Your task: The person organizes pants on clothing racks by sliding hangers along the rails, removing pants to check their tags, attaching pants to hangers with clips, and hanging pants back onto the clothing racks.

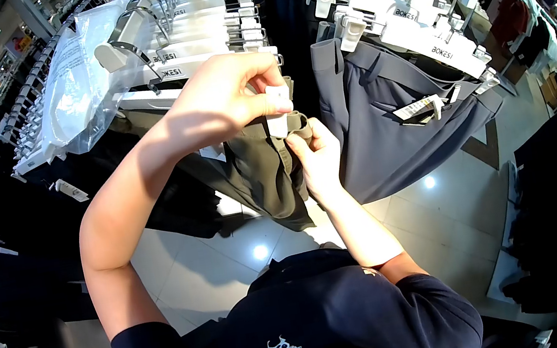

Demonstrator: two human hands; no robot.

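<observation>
Olive trousers hang in front of me, their waistband at the white clip of a hanger. Pinched on that clip is my left hand, its thumb and fingers closed at the top of it. My right hand sits just below and to the right, fingers closed on the olive waistband. Grey trousers with a white paper tag hang to the right, on a white hanger.
Rows of white hangers run away from me on both sides. Clear plastic wrapping covers part of the left rail. Dark garments hang at the left. Pale floor tiles show below, and more clothing hangs far right.
</observation>
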